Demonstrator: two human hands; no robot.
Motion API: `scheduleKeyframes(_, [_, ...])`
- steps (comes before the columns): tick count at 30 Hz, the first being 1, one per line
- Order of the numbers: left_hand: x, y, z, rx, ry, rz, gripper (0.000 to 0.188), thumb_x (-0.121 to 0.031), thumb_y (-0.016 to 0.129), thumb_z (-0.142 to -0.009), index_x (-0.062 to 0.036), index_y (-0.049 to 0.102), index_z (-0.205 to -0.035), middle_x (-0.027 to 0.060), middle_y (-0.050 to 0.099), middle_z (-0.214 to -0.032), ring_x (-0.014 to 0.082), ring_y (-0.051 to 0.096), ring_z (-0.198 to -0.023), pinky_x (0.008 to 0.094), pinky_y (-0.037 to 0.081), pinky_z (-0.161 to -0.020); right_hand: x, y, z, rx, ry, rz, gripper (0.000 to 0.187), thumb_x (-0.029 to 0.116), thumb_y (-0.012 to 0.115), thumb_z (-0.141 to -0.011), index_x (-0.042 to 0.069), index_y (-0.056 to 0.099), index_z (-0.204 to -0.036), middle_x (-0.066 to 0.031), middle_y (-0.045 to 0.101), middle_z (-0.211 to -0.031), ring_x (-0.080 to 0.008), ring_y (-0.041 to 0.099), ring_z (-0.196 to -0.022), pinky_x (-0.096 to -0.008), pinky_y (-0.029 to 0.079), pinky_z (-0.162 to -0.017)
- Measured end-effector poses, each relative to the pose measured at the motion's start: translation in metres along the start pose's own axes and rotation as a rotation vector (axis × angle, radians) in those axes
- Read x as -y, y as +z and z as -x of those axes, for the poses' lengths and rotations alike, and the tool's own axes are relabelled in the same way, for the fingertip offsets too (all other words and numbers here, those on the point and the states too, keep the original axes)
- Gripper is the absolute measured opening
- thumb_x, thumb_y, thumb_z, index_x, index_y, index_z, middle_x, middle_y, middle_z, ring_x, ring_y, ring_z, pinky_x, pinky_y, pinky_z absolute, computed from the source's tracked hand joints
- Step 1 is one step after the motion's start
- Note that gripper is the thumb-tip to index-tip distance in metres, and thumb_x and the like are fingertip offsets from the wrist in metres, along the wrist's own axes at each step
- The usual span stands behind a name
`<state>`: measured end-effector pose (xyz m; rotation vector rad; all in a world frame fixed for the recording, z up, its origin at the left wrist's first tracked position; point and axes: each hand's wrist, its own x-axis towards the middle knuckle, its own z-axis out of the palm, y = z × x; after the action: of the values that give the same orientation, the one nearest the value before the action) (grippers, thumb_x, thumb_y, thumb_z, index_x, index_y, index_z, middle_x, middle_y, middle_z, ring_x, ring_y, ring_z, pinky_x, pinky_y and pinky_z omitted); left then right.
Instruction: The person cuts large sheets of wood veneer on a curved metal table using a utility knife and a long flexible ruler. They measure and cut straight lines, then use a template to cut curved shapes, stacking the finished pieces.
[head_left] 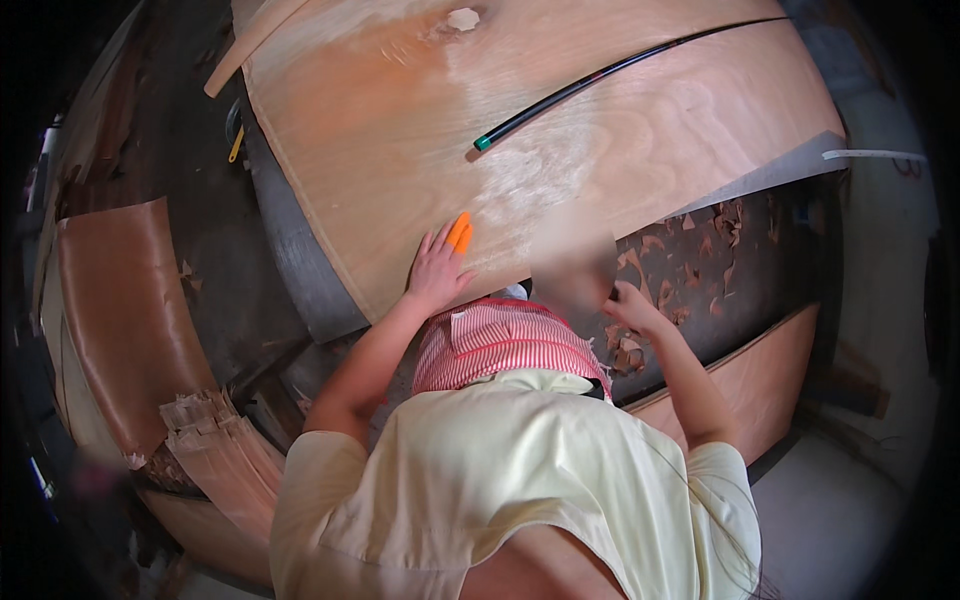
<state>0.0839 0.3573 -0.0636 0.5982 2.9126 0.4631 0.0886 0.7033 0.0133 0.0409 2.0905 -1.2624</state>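
My left hand (438, 270) lies flat with fingers apart on the near edge of a large, pale brown wood veneer sheet (380, 190). Orange finger covers (460, 233) sit on part of that hand. My right hand (630, 307) is closed beside the sheet's near right corner, at the edge of a blurred patch. Something dark shows at its fingers, but its kind cannot be made out. A long, thin black rod (570, 92) with a green end rests across the veneer, beyond both hands.
Torn veneer scraps (690, 260) litter the dark surface at right. A brown sheet (130, 300) and a stack of veneer strips (225, 450) lie at left. A grey sheet (290, 230) shows under the veneer's left edge. Another wood panel (765, 375) is at lower right.
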Motion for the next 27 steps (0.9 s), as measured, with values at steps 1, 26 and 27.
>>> scheduleKeyframes(1, [0.002, 0.0, -0.007, -0.014, 0.011, 0.008, 0.068, -0.043, 0.056, -0.074, -0.0027, 0.038, -0.125, 0.0094, 0.031, -0.133, 0.023, 0.022, -0.127, 0.044, 0.017, -0.103, -0.007, 0.009, -0.023, -0.053, -0.219, 0.158, 0.02, 0.015, 0.056, -0.081, 0.0, 0.054, -0.095, -0.0061, 0.056, -0.087, -0.0117, 0.051, -0.078, -0.0284, 0.043, -0.064])
scheduleKeyframes(26, [0.011, 0.004, -0.05, 0.047, -0.058, -0.175, 0.024, -0.016, 0.049, -0.076, -0.001, 0.06, -0.091, 0.0089, 0.054, -0.094, 0.0232, 0.043, -0.102, 0.0349, 0.038, -0.074, 0.086, 0.118, -0.184, -0.27, -0.023, 0.358, 0.019, 0.021, 0.058, -0.074, 0.004, 0.06, -0.081, -0.0162, 0.061, -0.075, -0.0298, 0.06, -0.073, -0.0376, 0.047, -0.065])
scheduleKeyframes(27, [0.009, 0.003, -0.05, 0.072, -0.062, -0.187, 0.024, -0.016, 0.049, -0.075, -0.0014, 0.06, -0.091, 0.0086, 0.055, -0.094, 0.0232, 0.043, -0.102, 0.0353, 0.038, -0.074, 0.097, 0.106, -0.18, -0.241, -0.051, 0.454, 0.02, 0.024, 0.057, -0.075, 0.006, 0.061, -0.084, -0.0167, 0.061, -0.077, -0.0318, 0.059, -0.076, -0.0398, 0.046, -0.066])
